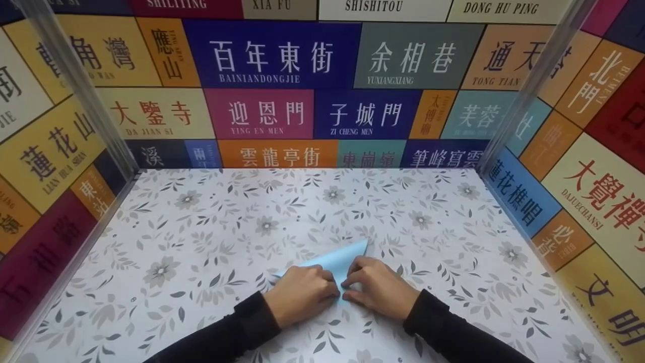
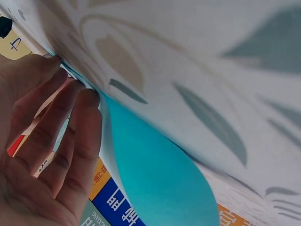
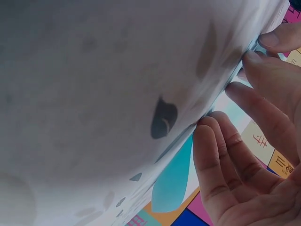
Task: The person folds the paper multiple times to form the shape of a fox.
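Note:
A light blue sheet of paper [image 1: 336,257] lies on the patterned table, folded over with a pointed corner toward the far right. My left hand [image 1: 304,292] bends its fingers over the near left part and holds it down at the edge. From the right, my right hand [image 1: 379,287] pinches the near end between thumb and forefinger, close to the left fingertips. In the left wrist view the paper [image 2: 155,165] bulges in a loose curve beside the left fingers [image 2: 87,136]. The right wrist view shows the right fingertips against the tabletop, with the paper [image 3: 174,181] arching behind them.
A white tabletop [image 1: 216,242] with grey flowers and leaves spreads around the hands. Panels with colourful sign lettering [image 1: 272,55] stand at the back and both sides. Clear corner strips [image 1: 529,75] join the panels.

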{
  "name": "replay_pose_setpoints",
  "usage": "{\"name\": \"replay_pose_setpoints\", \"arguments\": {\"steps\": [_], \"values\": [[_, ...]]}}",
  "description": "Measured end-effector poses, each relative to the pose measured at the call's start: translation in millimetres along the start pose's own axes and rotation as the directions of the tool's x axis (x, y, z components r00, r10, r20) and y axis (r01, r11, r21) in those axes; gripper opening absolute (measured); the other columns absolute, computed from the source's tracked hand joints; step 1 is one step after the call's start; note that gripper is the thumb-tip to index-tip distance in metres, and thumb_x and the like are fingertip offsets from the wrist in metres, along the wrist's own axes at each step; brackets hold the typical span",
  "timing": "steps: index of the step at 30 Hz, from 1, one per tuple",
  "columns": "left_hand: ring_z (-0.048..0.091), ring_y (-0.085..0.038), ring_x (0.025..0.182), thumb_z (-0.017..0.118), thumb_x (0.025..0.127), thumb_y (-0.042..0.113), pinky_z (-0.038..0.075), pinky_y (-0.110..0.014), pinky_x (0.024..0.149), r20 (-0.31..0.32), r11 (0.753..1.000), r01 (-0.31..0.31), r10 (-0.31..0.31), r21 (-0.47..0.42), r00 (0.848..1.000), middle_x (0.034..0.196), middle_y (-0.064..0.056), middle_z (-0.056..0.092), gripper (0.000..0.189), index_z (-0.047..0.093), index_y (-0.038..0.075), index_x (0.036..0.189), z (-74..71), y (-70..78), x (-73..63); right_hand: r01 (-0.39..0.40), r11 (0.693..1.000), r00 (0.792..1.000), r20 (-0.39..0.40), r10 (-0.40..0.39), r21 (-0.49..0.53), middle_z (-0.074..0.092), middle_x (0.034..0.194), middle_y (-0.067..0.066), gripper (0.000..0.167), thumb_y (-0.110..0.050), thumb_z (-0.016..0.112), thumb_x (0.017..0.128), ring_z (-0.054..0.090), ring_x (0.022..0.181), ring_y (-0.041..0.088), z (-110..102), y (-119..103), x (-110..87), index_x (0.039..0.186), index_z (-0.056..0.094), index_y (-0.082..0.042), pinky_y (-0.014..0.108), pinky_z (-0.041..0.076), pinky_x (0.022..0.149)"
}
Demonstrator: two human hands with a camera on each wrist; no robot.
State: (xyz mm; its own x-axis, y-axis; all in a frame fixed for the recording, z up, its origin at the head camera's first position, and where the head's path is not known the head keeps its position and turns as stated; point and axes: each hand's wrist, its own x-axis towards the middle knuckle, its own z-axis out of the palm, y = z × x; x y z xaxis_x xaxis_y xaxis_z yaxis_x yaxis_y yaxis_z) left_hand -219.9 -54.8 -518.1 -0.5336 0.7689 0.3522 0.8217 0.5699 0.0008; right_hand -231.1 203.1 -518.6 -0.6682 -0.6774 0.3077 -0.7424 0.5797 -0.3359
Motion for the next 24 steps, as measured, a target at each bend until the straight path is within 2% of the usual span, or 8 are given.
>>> {"name": "replay_pose_setpoints", "arguments": {"steps": [12,24], "values": [[0.073,-0.013,0.082,0.091,0.1,0.027,0.061,-0.03,0.065,-0.007,1.0,0.004,-0.004,-0.015,1.0,0.099,0.01,0.084,0.008,0.093,0.03,0.107,0.1,-1.3,-0.2,-0.002,1.0,1.0,-0.012,0.002,-0.031,0.077,0.108,0.0,0.016,-0.023,0.099,0.093,0.075,0.101,0.017,1.2,-4.3,0.7,0.105,0.093,-0.013,0.037,0.067,0.094],[0.072,-0.012,0.08,0.091,0.1,0.026,0.06,-0.027,0.065,-0.006,1.0,-0.006,0.006,-0.004,1.0,0.098,0.01,0.084,0.007,0.093,0.03,0.107,-2.0,0.3,0.5,-0.022,1.0,1.0,0.002,0.022,-0.013,0.076,0.11,-0.001,0.014,-0.022,0.098,0.095,0.074,0.102,0.015,1.5,-7.6,-0.6,0.106,0.094,-0.015,0.036,0.067,0.095]]}}
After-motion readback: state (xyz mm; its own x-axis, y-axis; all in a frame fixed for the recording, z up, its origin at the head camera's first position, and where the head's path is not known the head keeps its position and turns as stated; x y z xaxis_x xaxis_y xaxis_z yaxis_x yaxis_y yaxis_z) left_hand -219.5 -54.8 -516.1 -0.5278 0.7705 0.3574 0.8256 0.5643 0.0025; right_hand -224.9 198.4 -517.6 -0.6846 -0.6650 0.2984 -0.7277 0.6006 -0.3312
